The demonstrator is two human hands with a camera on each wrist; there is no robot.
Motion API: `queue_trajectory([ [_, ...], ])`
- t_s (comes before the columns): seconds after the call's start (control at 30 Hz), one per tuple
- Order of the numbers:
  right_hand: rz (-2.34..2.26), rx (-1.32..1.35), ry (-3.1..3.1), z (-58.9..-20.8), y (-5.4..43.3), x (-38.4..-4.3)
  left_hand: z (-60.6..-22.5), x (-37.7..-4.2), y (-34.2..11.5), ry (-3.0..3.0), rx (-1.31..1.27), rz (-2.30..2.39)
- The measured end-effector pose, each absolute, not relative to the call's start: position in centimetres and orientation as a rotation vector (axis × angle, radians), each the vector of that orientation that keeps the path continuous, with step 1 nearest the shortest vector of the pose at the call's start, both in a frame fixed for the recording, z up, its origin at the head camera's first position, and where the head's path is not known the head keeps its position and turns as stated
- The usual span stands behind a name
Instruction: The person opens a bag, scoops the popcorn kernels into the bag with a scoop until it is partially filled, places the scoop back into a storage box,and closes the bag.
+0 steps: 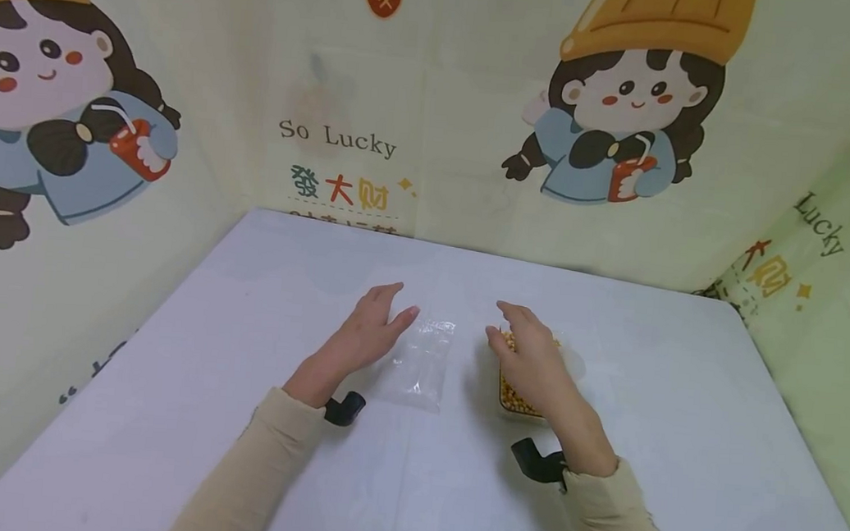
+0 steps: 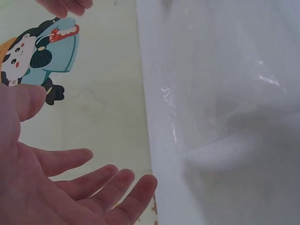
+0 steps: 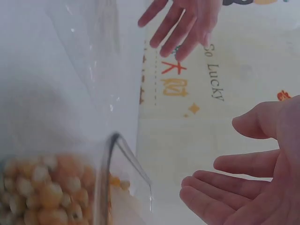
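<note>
Left hand [image 1: 357,335]: fingers extended, thumb wide apart, near a glossy, creased, clear plastic bag [image 1: 423,372] lying flat on the white table [image 1: 395,477]. Right hand [image 1: 537,362]: fingers likewise extended, thumb apart, overlapping a round-cornered box [image 1: 521,415] of yellow corn kernels [image 1: 515,399]. Right wrist view alone shows individual kernels close, behind transparent wall. Printed backdrop [image 1: 464,137] reads "So Lucky", "發大财".

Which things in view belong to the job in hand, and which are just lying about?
Likely the job's, being nearest the hands:
- clear plastic bag, by the left hand
- clear container of yellow kernels, by the right hand

Just surroundings or worn gear:
- white table
- printed backdrop
- black wrist piece on the left, another on the right
</note>
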State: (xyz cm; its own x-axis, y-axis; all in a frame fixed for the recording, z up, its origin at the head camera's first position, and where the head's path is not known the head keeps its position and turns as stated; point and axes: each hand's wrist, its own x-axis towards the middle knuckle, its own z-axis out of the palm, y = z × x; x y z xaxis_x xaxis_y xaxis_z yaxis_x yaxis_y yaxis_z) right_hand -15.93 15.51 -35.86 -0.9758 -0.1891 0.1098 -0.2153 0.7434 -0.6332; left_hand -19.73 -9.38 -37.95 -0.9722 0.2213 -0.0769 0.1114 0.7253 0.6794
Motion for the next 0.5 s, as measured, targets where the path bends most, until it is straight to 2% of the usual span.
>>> queue_trajectory([
  [0.23, 1.083, 0.337, -2.934, -36.3, 14.2, -16.2, -38.3, -20.0, -9.1, 2.718, 0.243, 1.15],
  [0.5, 1.115, 0.222, -2.988, -37.2, 12.8, -17.0, -39.0, -20.4, -8.6, 2.709, 0.163, 1.152],
])
